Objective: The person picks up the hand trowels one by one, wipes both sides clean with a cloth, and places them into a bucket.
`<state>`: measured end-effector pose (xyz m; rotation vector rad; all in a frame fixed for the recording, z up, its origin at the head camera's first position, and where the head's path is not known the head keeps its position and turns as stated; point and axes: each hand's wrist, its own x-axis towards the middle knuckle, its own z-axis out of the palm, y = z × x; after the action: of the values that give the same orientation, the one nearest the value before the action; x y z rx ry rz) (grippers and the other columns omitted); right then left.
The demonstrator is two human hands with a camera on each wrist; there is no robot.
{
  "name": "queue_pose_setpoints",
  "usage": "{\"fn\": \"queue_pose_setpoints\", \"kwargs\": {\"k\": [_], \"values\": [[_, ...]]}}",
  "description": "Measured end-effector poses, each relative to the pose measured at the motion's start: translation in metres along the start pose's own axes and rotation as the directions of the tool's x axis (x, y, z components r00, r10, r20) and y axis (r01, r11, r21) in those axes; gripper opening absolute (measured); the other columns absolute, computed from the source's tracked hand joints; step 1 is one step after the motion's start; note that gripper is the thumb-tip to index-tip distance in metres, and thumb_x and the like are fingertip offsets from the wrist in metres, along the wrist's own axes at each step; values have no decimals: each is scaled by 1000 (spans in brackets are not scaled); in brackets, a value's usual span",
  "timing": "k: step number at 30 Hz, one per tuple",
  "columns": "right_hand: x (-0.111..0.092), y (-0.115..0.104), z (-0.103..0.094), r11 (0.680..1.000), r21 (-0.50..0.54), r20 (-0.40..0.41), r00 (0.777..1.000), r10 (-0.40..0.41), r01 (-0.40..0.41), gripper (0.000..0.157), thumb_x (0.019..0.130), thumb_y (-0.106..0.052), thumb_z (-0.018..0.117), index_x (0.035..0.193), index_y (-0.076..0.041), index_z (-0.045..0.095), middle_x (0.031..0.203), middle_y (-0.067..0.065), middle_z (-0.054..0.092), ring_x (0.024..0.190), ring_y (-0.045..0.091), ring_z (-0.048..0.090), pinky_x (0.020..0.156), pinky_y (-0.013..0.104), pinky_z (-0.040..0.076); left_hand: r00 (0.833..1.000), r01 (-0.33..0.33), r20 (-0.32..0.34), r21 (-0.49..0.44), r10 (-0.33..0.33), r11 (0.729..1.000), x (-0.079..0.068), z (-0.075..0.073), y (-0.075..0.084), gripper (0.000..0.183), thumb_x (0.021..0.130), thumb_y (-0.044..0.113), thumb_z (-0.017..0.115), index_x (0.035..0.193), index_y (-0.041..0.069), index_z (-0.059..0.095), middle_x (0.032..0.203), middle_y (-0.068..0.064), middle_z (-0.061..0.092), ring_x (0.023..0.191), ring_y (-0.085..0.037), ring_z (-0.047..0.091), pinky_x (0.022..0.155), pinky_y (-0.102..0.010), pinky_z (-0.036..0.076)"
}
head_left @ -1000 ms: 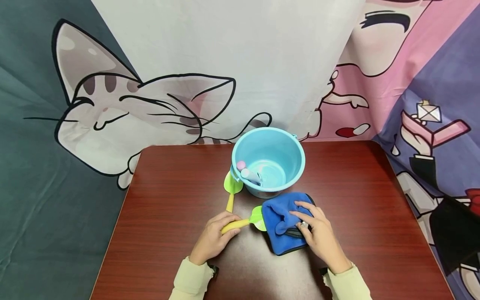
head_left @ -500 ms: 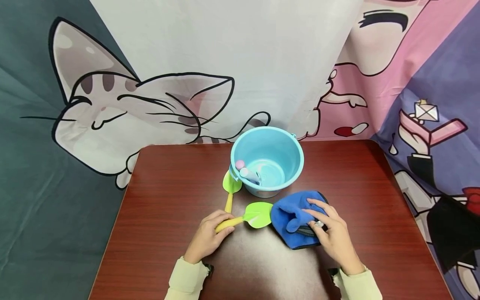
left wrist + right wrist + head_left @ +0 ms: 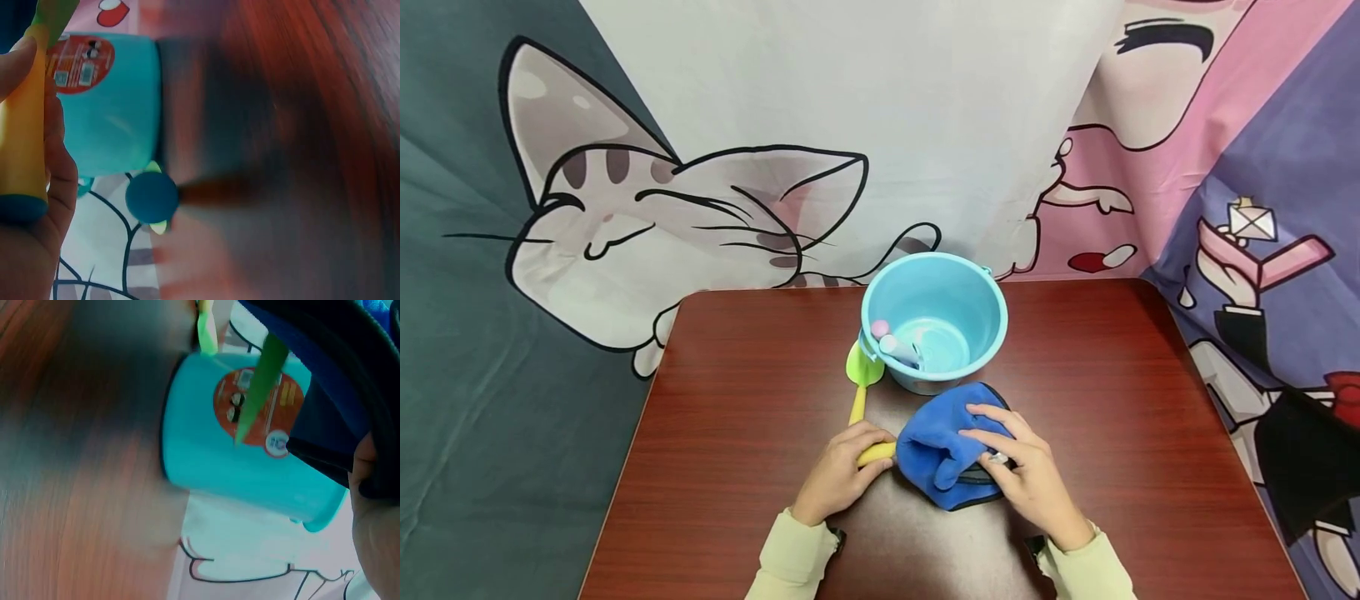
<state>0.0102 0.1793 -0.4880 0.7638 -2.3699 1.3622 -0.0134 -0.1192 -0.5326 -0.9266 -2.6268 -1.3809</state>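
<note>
My left hand [image 3: 841,473] grips the yellow handle of a toy shovel [image 3: 877,452], its fingers and thumb wrapped round it, as the left wrist view also shows. In my right hand [image 3: 1028,467] is a bunched blue cloth [image 3: 934,442] with black edging. From above, the cloth hides the shovel's head. The right wrist view shows that green blade [image 3: 262,387] sticking out past the cloth's dark edge. Both hands are held above the table in front of a light blue bucket [image 3: 988,304].
A second shovel [image 3: 865,367], green with a yellow handle, leans beside the bucket's left side. Inside the bucket lie a pink round piece [image 3: 880,330] and a pale blue piece [image 3: 901,350]. The brown table [image 3: 745,358] backs onto a printed curtain [image 3: 985,100].
The right hand first drew the cloth rightward, baring the green blade, then brought it back left over the blade. The left hand kept hold of the shovel, shifting slightly left, then right.
</note>
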Motion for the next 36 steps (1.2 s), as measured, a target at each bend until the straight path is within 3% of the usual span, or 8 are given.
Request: {"fn": "queue_pose_setpoints", "kwargs": {"k": [7, 12, 21, 26, 31, 36], "values": [[-1, -3, 11, 998, -48, 48, 999, -26, 28, 46, 81, 11, 69, 118, -16, 74, 137, 10, 58, 121, 27, 52, 83, 22, 37, 996, -93, -8, 21, 93, 995, 5, 5, 3, 27, 90, 4, 70, 116, 9, 71, 110, 4, 66, 97, -8, 60, 85, -24, 50], [-3, -1, 14, 996, -89, 68, 998, -17, 23, 43, 83, 8, 70, 118, -15, 74, 138, 9, 58, 118, 26, 53, 92, 27, 38, 995, -101, -12, 9, 101, 995, 5, 5, 3, 28, 90, 5, 70, 117, 11, 70, 109, 6, 66, 99, -7, 60, 87, -23, 49], [-4, 8, 15, 995, -99, 59, 998, -21, 26, 42, 84, 7, 70, 120, -14, 73, 139, 10, 57, 121, 28, 51, 102, 22, 34, 997, -72, -17, -2, 72, 997, 1, 2, 3, 24, 91, 9, 73, 115, 11, 71, 109, 6, 64, 90, -7, 57, 79, -23, 49], [-7, 12, 12, 993, -116, 48, 999, 3, 3, 43, 83, 7, 71, 120, -15, 74, 138, 10, 57, 120, 28, 52, 92, 25, 37, 998, -64, -22, -33, 63, 997, -1, 1, 3, 21, 92, 14, 75, 112, 13, 70, 108, 5, 64, 91, -8, 58, 80, -25, 49], [-11, 17, 9, 991, -129, 41, 999, 34, -28, 43, 83, 7, 72, 119, -16, 74, 138, 10, 58, 110, 24, 52, 76, 21, 37, 999, -41, -21, -52, 40, 998, -3, -3, 3, 27, 88, 9, 78, 113, 17, 70, 108, 8, 64, 93, -6, 59, 82, -25, 50], [-14, 22, 4, 986, -154, 26, 998, 64, -59, 44, 82, 8, 73, 118, -17, 75, 137, 10, 58, 107, 23, 53, 75, 20, 37, 1000, -14, -22, -56, 13, 998, -5, -9, 2, 33, 84, 4, 80, 111, 20, 71, 107, 12, 63, 89, -5, 58, 79, -24, 49]]}}
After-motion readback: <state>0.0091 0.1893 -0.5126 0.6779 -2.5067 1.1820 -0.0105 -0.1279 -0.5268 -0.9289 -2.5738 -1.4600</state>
